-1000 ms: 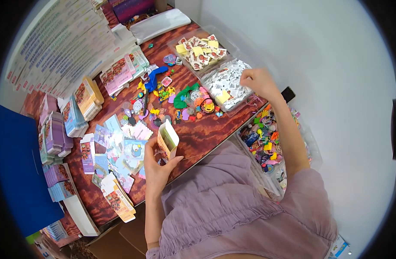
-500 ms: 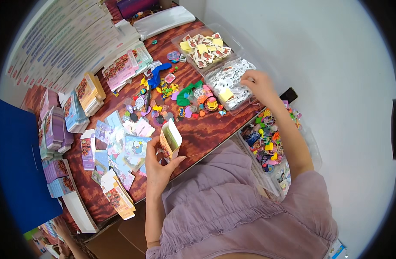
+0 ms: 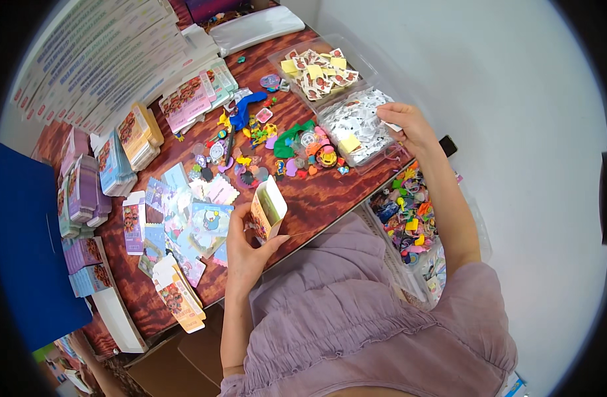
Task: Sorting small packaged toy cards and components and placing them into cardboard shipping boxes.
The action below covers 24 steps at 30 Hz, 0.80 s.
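My left hand (image 3: 247,258) is closed round a small orange folding carton (image 3: 268,210), held tilted over the near edge of the table with its top flap up. Past the raised flap, the carton's inside can be seen. Above the right end of the clear plastic tray (image 3: 376,159), the thumb and fingers of my right hand (image 3: 412,127) pinch a small white paper piece (image 3: 393,126). Beneath that hand, the tray's near compartment holds a heap of white printed slips (image 3: 356,122). Small picture stickers with yellow bits (image 3: 320,73) fill its far compartment.
Small toys (image 3: 250,135) lie scattered mid-table. Glittery cards (image 3: 191,218) and flat orange cartons (image 3: 174,294) spread at left, near carton stacks (image 3: 138,135). A bin of colourful trinkets (image 3: 412,212) stands below the right edge. Another person's arm (image 3: 95,364) shows at lower left.
My right hand has drawn back slightly to the right from the white slips and turned, now showing a small white piece in its fingers. My left hand keeps hold of the carton, almost unmoved.
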Available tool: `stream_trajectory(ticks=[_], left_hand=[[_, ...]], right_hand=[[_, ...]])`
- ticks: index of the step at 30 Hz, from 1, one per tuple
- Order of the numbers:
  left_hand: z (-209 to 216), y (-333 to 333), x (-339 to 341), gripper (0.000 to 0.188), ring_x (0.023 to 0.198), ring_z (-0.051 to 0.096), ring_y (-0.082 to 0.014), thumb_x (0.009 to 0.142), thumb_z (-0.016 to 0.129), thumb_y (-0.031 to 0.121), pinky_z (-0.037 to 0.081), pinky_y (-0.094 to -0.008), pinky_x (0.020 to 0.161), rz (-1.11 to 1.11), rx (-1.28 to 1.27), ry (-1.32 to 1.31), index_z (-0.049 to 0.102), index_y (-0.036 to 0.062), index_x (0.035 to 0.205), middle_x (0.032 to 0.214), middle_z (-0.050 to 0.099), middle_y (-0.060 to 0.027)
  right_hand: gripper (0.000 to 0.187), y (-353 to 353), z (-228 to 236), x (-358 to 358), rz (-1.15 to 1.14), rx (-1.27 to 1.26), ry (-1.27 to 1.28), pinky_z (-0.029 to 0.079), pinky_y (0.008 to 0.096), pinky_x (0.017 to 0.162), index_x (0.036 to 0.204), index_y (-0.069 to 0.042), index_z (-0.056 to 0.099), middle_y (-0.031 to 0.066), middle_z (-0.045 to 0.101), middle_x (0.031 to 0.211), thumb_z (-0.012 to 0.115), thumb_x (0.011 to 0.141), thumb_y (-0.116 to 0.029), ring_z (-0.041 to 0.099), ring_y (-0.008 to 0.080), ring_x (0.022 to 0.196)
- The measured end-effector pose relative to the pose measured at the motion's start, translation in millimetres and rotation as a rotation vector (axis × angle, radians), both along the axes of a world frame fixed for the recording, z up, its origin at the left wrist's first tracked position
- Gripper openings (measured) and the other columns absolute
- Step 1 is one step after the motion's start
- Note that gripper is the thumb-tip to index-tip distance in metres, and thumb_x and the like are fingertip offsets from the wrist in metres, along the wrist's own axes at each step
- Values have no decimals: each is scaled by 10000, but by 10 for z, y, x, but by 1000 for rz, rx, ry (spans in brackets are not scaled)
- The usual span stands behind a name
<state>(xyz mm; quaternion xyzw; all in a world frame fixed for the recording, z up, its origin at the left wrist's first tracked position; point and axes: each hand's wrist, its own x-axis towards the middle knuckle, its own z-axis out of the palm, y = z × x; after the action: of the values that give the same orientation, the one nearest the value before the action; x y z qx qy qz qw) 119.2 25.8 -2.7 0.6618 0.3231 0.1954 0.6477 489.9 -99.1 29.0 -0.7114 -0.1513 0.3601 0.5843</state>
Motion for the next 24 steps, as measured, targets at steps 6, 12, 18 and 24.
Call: stream_trajectory(ticks=[6,12,18,24], left_hand=[[2,4,-10,726,1069,550,-167,708,855,71,515,-318,862,-2,14,24,451,25,1310,1228,535,-73],[-29,19,-13,732,1071,552,-165,705,857,72,508,-324,872,-19,7,32,446,21,1308,1205,543,-70],[-101,10,42,738,963,555,-165,677,874,80,489,-308,805,17,354,65,464,10,1286,1171,551,-74],[-43,-49,140,721,990,576,-274,641,885,57,483,-362,856,107,593,160,475,3,1231,1110,526,-135]], right_hand=[[90,-33,-115,99,120,160,114,240,190,414,947,-56,650,-20,604,786,698,877,-87,399,21,488],[71,-16,-65,67,60,113,80,225,179,414,888,-78,658,-39,612,805,717,859,-103,397,2,498],[64,-22,-15,22,129,225,210,234,184,402,940,-69,616,-19,584,729,664,916,-103,389,14,477],[120,304,376,-1107,395,203,385,248,193,399,919,-28,617,-12,568,689,664,907,-138,402,14,472]])
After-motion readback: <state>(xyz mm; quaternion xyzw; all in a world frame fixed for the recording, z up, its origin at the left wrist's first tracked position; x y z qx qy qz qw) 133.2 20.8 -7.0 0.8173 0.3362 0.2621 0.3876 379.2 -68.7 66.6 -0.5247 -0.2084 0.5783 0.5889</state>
